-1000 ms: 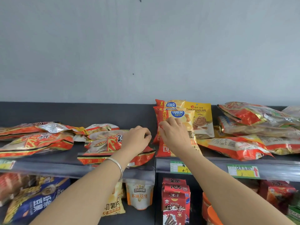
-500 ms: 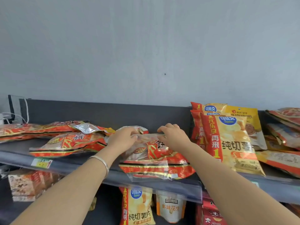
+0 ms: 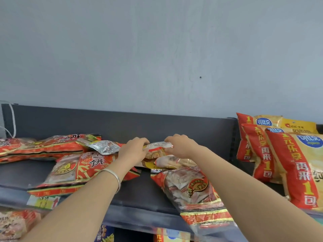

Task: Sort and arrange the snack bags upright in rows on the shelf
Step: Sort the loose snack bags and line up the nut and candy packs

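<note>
From the head camera we see both hands reaching to the back of the dark shelf [image 3: 139, 194]. The left hand [image 3: 134, 151], with a bracelet [image 3: 114, 176] on its wrist, and the right hand [image 3: 181, 147] each pinch the top seam of one red-and-gold bag [image 3: 158, 146], fingers curled over its edge. We see this bag mid-shelf, near the back panel, its top raised and its lower part resting on another bag [image 3: 194, 194] that lies flat and juts over the front lip. Left of the hands, a flat bag [image 3: 82, 170] lies beside a silver pack [image 3: 104, 146] and a pile [image 3: 43, 147]. At the far right, chip bags [image 3: 297, 168] stand upright in a row.
</note>
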Tool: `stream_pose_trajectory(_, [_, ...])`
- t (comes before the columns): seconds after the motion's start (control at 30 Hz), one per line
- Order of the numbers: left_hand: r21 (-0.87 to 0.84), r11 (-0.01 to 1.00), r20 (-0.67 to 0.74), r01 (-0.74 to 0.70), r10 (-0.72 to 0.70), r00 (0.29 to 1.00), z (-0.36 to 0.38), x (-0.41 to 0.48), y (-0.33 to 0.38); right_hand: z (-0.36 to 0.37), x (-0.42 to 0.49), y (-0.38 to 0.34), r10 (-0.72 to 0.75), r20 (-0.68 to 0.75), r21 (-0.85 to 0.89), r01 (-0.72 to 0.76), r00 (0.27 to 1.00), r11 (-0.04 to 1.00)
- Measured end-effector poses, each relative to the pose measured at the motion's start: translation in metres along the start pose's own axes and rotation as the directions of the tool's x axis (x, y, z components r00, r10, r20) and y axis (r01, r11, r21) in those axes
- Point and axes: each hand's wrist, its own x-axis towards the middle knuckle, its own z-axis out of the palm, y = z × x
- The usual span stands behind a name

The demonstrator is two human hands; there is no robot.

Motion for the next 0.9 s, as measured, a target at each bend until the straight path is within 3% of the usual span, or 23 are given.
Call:
stream_pose_trajectory(0.23, [0.073,0.996,0.098,-0.046,0.039,0.994,0.026,0.035,-0.006,0.007,0.046,-0.009,0.018,0.11,-0.066,-0.011,0.994,0.998])
stream_pose_trajectory(0.43, [0.251,0.968,0.233,0.0,-0.061,0.971,0.039,0.052,-0.015,0.019,0.073,0.004,0.016,0.19,-0.045,-0.008,0.982,0.999])
stream_pose_trajectory(0.6, [0.344,0.939,0.204,-0.017,-0.057,0.977,0.042,0.061,-0.016,0.026,0.082,0.009,-0.006,0.202,-0.018,0.01,0.979,1.0])
stream_pose_trajectory(0.73, [0.379,0.925,0.081,-0.035,0.004,0.997,0.03,0.066,-0.007,0.03,0.084,0.014,0.035,0.158,-0.062,-0.026,0.987,0.998])
stream_pose_trajectory(0.9, [0.375,0.925,-0.228,-0.067,0.162,0.96,0.011,0.071,0.011,0.032,0.085,0.022,0.048,-0.148,-0.197,-0.077,0.988,0.977])
